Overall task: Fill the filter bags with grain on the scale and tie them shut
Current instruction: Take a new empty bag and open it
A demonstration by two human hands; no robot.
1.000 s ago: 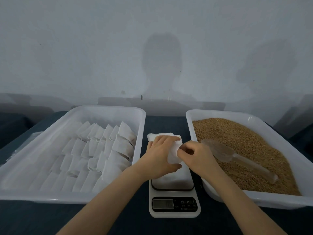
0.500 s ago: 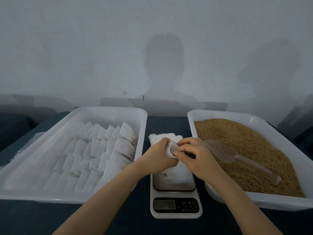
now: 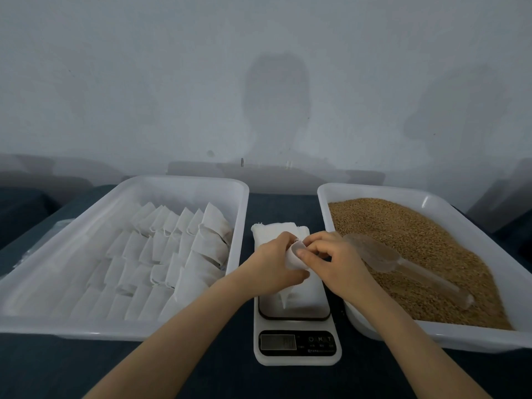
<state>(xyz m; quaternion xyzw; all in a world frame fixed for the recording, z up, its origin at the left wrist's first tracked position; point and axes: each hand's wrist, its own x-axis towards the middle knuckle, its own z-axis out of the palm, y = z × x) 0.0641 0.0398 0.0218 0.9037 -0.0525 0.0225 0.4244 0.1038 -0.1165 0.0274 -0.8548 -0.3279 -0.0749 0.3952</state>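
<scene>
Over the middle of the dark worktop (image 3: pixel 57 370), close to its near edge, two bare hands meet above a small white kitchen scale (image 3: pixel 296 344). Between them is one white filter bag (image 3: pixel 295 256), held just above the scale's plate with its mouth up and its length hanging down toward the plate.

The left hand (image 3: pixel 272 266) comes in from the near left, forearm slanting, fingers curled round the bag's body. The right hand (image 3: pixel 336 260) comes in from the near right, knuckles up, its fingertips pinching the rim of the bag's mouth, which shows as a small rounded opening. It looks as though the bag is being spread open, ready for filling.

A stack of empty bags (image 3: pixel 276 228) lies on the far side of the scale.

What matters next, I would judge, is the clear plastic scoop (image 3: pixel 383 254). It lies on the grain (image 3: pixel 417 240) in the white tray (image 3: pixel 374 191) along the worktop's right side — its bowl just beside the right hand, its handle running away toward that tray's near right corner. The right hand is plainly the closer one, while the left could keep the bag over the scale.

Along the left side sits a second white tray (image 3: pixel 184 181) — rows of filled bags (image 3: pixel 172 249) lean in it.
</scene>
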